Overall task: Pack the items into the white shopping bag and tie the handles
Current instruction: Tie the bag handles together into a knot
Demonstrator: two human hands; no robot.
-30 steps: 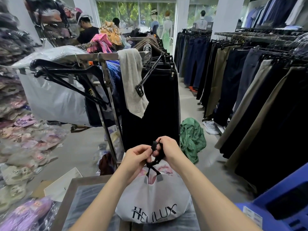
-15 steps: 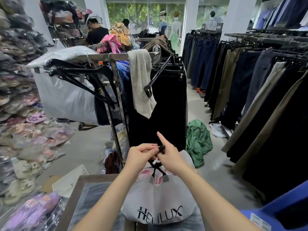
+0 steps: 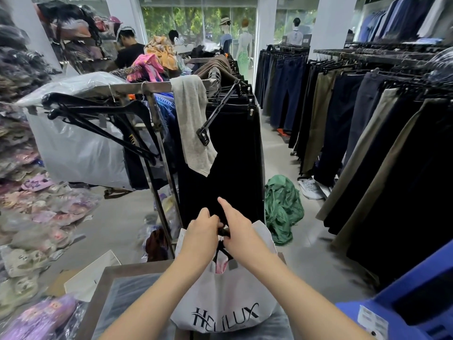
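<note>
Right now your two hands meet just above the bag (image 3: pixel 225 300), which sits on the counter (image 3: pixel 115 285) in front of you. Your left hand (image 3: pixel 202 238) is curled closed, its fingers pinching the black handles (image 3: pixel 223 232) where they gather above the bag's mouth. Your right hand (image 3: pixel 239 231) is pressed close against the left and also grips the handles with its lower fingers, while its index finger sticks out straight, pointing up and away from you. Below your hands the handle straps spread apart and run down to the bag's top edge. Between them, something pink (image 3: pixel 221 263) shows inside the opening. The bag is white, bulging, with dark lettering on the side facing you.

Beyond the counter stands a rack (image 3: pixel 157 87) of dark trousers, with a grey cloth (image 3: pixel 193 123) draped over its rail and empty black hangers (image 3: pixel 98 114) hooked to the left. A green garment (image 3: pixel 282 207) lies crumpled on the floor to the right of the rack. A blue plastic object (image 3: pixel 416 298) fills the lower right corner.
</note>
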